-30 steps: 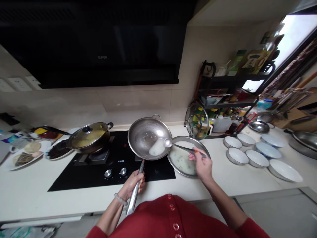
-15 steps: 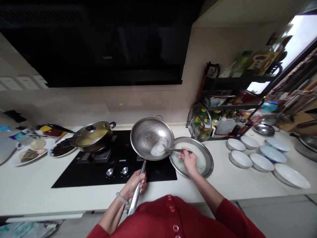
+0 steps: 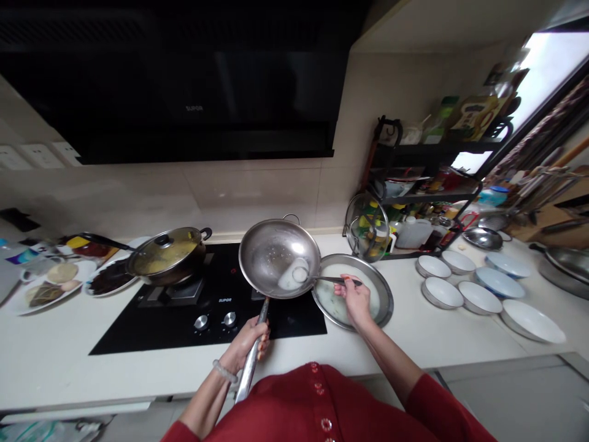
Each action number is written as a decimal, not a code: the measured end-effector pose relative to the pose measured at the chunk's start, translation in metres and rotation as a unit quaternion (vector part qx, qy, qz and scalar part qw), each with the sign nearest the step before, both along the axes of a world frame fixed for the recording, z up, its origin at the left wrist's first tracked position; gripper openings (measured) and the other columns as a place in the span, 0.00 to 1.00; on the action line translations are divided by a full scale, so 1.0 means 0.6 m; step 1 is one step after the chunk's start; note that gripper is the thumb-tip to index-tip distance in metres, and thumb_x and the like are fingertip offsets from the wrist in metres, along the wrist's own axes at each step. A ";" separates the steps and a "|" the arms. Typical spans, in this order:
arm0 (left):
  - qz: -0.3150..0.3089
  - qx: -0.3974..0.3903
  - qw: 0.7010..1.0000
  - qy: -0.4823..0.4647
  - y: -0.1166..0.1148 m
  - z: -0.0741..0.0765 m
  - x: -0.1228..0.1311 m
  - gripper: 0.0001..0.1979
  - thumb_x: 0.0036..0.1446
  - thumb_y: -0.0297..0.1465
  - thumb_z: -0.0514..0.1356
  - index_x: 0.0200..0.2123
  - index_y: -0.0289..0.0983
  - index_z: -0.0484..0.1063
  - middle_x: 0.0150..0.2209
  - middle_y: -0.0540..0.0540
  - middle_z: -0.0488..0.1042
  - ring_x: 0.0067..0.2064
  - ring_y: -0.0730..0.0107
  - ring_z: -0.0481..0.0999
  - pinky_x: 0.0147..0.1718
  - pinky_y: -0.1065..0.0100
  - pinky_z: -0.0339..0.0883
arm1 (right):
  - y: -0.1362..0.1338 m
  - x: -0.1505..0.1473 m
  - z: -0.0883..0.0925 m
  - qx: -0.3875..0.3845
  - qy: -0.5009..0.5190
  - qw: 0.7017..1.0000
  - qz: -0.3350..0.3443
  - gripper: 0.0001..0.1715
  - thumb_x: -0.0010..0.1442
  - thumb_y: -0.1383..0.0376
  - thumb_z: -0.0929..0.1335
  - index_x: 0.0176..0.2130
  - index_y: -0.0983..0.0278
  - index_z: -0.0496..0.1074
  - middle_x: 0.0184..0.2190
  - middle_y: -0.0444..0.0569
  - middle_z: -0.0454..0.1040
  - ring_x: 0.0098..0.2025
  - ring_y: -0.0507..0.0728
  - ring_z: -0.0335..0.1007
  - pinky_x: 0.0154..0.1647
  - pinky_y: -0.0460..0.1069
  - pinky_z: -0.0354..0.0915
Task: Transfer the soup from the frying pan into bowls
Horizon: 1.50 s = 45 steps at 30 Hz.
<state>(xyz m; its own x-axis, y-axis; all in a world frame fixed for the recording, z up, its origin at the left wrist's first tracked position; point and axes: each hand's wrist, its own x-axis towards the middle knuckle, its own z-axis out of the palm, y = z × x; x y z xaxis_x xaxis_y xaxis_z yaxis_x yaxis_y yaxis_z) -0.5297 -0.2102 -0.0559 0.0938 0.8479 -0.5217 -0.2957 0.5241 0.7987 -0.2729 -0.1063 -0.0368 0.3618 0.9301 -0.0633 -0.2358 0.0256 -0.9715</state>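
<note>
My left hand [image 3: 251,344] is wrapped round the long metal handle of a wok [image 3: 262,261]. The wok is tilted to the right and toward me, and white liquid [image 3: 291,277] pools at its lower right side. In my right hand [image 3: 355,299] is the dark handle of a ladle [image 3: 301,274], whose bowl dips into that pool. Under the right hand stands a wide metal basin [image 3: 388,305] of whitish soup with bits of green in it. The wok's right rim overlaps the basin's left edge in view.
A lidded pan [image 3: 172,252] sits on the left of the black gas hob [image 3: 151,331]. Plates of food [image 3: 55,288] lie at the far left. Several bowls [image 3: 442,292] cover the right counter, before a condiment rack [image 3: 427,197] with a glass lid [image 3: 367,227] leaning on it.
The ladle's bowl is now more upturned in the white liquid, and my right hand has shifted slightly right. My left hand keeps its hold on the wok. The view has turned a little.
</note>
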 end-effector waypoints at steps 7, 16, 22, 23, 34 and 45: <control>-0.003 0.005 1.000 -0.002 0.000 -0.003 -0.001 0.16 0.42 0.33 0.64 0.28 0.40 0.56 0.16 0.60 0.59 0.13 0.83 0.55 0.11 0.79 0.49 | -0.003 0.003 0.007 -0.006 0.007 1.000 -0.003 0.12 0.48 0.57 0.68 0.32 0.62 0.70 0.17 0.46 0.74 0.20 0.57 0.71 0.22 0.50 0.70; 0.001 0.004 1.000 0.003 -0.001 0.003 0.000 0.15 0.42 0.32 0.63 0.28 0.40 0.57 0.16 0.60 0.59 0.13 0.83 0.54 0.11 0.79 0.49 | -0.024 0.062 0.040 -0.014 0.070 0.997 -0.033 0.13 0.43 0.60 0.71 0.30 0.64 0.71 0.18 0.48 0.74 0.22 0.57 0.72 0.21 0.48 0.68; 0.001 -0.001 1.000 0.006 0.000 0.000 0.000 0.15 0.41 0.32 0.63 0.27 0.40 0.57 0.15 0.59 0.59 0.13 0.83 0.54 0.10 0.79 0.49 | -0.041 0.132 0.042 0.003 0.042 0.994 -0.106 0.17 0.41 0.58 0.73 0.31 0.66 0.71 0.18 0.48 0.74 0.21 0.55 0.71 0.21 0.47 0.67; 0.000 -0.001 1.000 0.006 0.000 0.000 0.000 0.15 0.41 0.32 0.63 0.27 0.40 0.57 0.15 0.59 0.59 0.13 0.83 0.54 0.10 0.79 0.49 | -0.046 0.142 0.039 0.006 0.017 0.993 -0.115 0.18 0.42 0.57 0.72 0.31 0.66 0.71 0.18 0.47 0.74 0.21 0.55 0.71 0.22 0.48 0.68; -0.007 0.006 1.000 0.011 0.000 0.001 0.001 0.15 0.41 0.33 0.63 0.26 0.40 0.56 0.15 0.59 0.59 0.13 0.83 0.54 0.10 0.78 0.50 | -0.119 0.188 -0.005 0.241 -0.418 0.870 0.103 0.12 0.56 0.63 0.66 0.39 0.61 0.77 0.35 0.54 0.78 0.38 0.59 0.76 0.41 0.54 0.72; -0.002 0.000 1.000 0.011 0.000 0.002 0.001 0.14 0.39 0.31 0.61 0.27 0.40 0.57 0.15 0.60 0.59 0.13 0.83 0.54 0.10 0.78 0.50 | -0.068 0.113 0.054 0.098 -0.157 0.982 -0.038 0.21 0.59 0.54 0.65 0.42 0.70 0.71 0.24 0.50 0.76 0.24 0.55 0.73 0.29 0.51 0.72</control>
<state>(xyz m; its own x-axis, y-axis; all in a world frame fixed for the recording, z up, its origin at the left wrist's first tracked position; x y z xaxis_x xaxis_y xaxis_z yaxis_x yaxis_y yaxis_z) -0.5293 -0.2102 -0.0546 0.0858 0.8474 -0.5240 -0.2759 0.5256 0.8048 -0.2049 -0.1469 -0.0043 0.4044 0.8824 0.2403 0.0842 0.2257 -0.9705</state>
